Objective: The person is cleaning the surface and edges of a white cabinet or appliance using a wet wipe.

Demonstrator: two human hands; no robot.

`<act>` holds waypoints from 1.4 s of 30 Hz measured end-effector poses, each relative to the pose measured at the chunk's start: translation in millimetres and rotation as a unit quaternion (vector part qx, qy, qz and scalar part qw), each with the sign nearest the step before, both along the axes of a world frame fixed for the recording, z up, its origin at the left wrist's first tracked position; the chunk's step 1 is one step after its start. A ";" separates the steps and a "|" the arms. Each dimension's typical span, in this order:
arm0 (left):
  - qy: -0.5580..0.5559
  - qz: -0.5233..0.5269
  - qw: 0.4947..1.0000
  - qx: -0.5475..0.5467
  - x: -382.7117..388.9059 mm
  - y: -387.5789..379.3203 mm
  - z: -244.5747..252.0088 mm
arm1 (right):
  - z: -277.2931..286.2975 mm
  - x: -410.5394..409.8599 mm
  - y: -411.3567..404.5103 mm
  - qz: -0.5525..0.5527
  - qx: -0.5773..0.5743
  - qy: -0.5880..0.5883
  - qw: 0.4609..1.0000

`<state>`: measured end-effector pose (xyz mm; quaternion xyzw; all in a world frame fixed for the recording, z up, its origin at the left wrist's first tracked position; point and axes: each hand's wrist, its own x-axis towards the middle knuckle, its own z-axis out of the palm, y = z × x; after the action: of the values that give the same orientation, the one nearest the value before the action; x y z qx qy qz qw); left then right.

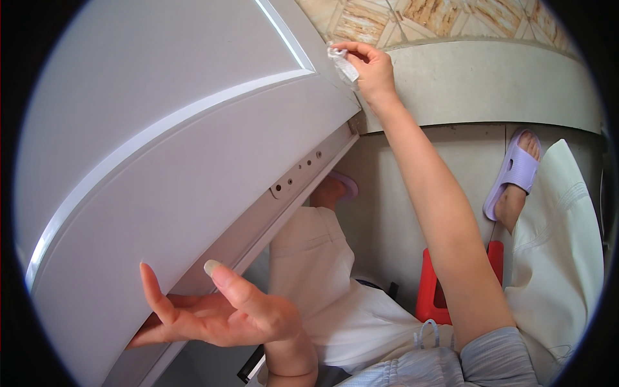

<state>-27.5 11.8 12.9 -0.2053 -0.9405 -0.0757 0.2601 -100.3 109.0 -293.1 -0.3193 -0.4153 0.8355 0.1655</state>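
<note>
My right hand point(370, 65) pinches a crumpled white wipe or piece of clear plastic point(346, 67) near the lower corner of a white panelled door point(193, 159). My left hand point(217, 309) is at the door's long edge, thumb raised and apart, some fingertips hidden behind the edge; whether they press on it cannot be told. Along that edge a recessed strip point(300, 167) shows several screws or holes.
A pale raised sill point(483, 87) runs beyond my right hand, with patterned floor tiles point(435, 19) past it. Purple slippers point(515, 174) are on my feet. A red plastic object point(428, 290) stands on the floor between my legs.
</note>
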 end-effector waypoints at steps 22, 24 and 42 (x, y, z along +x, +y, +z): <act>0.016 0.003 1.000 -0.019 2.6 -7.0 6.6 | 32.6 -3.8 17.8 0.179 0.239 -0.052 0.953; 0.013 0.009 1.000 -0.013 3.6 -8.2 7.6 | 39.3 -9.8 23.6 0.208 0.328 -0.015 0.921; 0.001 0.009 1.000 -0.018 0.0 -4.1 0.1 | 17.1 -34.7 -3.8 0.038 0.280 -0.041 0.958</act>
<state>-27.5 7.7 13.1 -0.2018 -0.9432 -0.0567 0.2579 -135.0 105.2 -275.9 -0.2784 -0.6510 0.6775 0.1992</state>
